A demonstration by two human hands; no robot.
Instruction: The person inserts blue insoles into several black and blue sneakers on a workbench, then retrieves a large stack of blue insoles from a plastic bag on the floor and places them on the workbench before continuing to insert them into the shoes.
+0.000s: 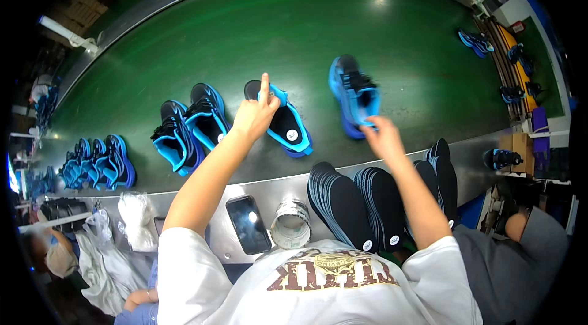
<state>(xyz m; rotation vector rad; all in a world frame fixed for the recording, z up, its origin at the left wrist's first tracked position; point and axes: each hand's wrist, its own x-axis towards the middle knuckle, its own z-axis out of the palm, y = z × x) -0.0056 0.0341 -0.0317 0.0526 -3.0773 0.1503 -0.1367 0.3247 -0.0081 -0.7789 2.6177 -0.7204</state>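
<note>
My left hand point(260, 112) is over a black and blue sneaker point(288, 123), its index finger stretched along the toe and its other fingers curled at the tongue. A round white sticker shows on the insole inside that shoe. To the right, my right hand point(383, 136) pinches the heel of another blue and black sneaker point(352, 95), toe pointing away from me; both are slightly blurred. A pair of matching sneakers point(187, 126) stands just left of my left forearm.
Stacks of black insoles point(340, 202) lie on the metal ledge point(214, 227) near me, beside a phone point(248, 224) and a roll of tape point(290, 224). More sneakers point(110, 162) stand far left on the green belt point(275, 25). A person point(514, 264) sits at the right.
</note>
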